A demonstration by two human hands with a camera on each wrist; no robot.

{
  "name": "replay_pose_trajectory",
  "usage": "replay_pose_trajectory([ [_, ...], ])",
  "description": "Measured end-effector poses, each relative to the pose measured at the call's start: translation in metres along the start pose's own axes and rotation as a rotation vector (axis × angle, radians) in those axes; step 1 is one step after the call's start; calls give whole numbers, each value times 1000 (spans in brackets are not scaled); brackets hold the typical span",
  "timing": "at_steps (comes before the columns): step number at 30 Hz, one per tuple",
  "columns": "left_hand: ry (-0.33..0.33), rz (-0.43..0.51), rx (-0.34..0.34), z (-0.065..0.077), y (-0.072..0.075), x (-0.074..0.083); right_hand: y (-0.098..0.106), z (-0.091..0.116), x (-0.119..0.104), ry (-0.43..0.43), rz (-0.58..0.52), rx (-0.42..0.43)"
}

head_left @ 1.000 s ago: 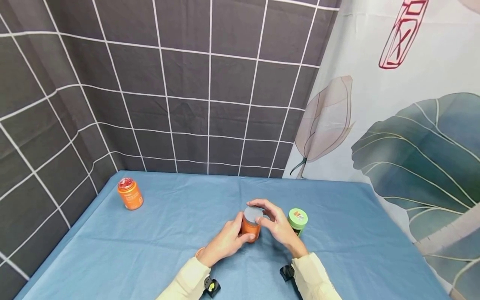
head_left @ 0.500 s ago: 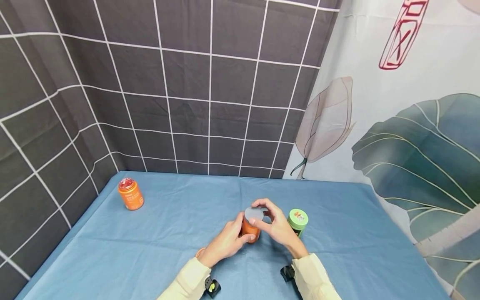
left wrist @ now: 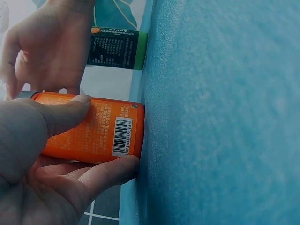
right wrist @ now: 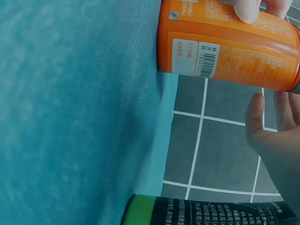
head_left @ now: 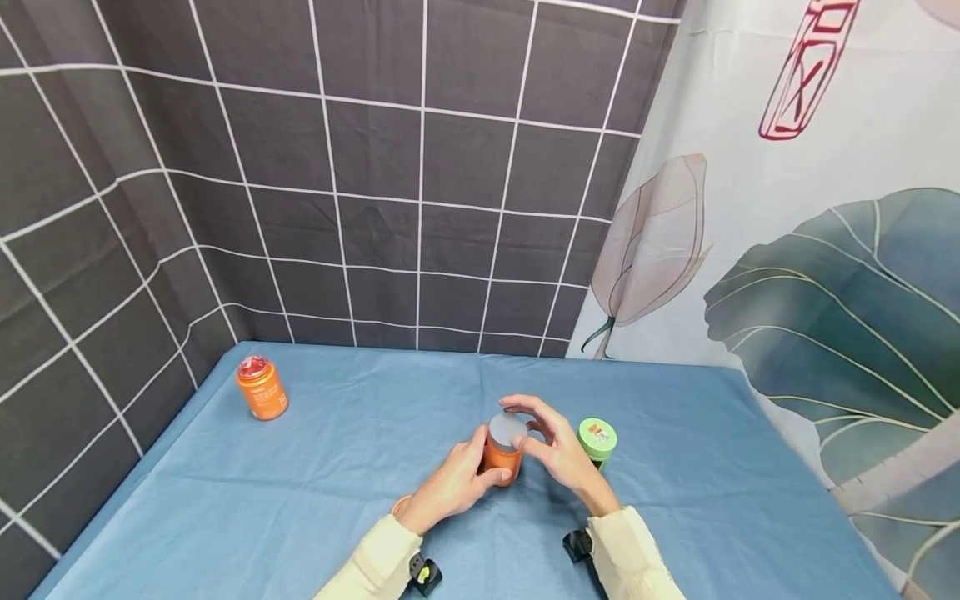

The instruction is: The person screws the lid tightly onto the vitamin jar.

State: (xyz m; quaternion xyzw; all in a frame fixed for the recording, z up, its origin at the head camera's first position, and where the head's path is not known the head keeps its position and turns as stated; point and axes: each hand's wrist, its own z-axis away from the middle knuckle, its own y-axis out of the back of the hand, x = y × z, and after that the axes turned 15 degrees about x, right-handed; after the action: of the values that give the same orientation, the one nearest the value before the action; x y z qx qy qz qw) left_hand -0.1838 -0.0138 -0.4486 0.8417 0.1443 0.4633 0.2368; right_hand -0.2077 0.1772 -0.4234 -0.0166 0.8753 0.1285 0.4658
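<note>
An orange jar [head_left: 501, 463] with a grey screw lid [head_left: 507, 429] stands upright on the blue cloth. My left hand [head_left: 455, 483] grips its body, thumb across the front and fingers behind. The left wrist view shows the jar's printed label [left wrist: 101, 124] with a barcode, partly covered by the thumb. My right hand [head_left: 557, 450] curves round the grey lid, its thumb at the lid's near right edge and the index finger over the far side. In the right wrist view one right fingertip [right wrist: 256, 105] is apart from the jar; the lid is mostly out of frame.
A dark jar with a green lid [head_left: 597, 437] stands just right of my right hand. At the far left, another orange jar [head_left: 262, 392] has a red, shiny top. The blue cloth [head_left: 360, 400] covers the table, with a dark tiled-pattern curtain [head_left: 375, 233] behind.
My right thumb has moved from on top of the grey lid to its right edge, and the fingers have shifted slightly around it. The left hand and jar stay in place.
</note>
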Motion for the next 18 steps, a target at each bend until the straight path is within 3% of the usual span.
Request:
replay_pose_trajectory([
  [5, 12, -5, -7, 0, 0, 0, -2, -1, -11, 23, -10, -23],
  [10, 11, -9, -7, 0, 0, -1, -6, -2, -28, -23, 66, 17],
  [18, 58, -14, -23, -1, 2, 1, -7, -1, -26, -75, 136, 67],
])
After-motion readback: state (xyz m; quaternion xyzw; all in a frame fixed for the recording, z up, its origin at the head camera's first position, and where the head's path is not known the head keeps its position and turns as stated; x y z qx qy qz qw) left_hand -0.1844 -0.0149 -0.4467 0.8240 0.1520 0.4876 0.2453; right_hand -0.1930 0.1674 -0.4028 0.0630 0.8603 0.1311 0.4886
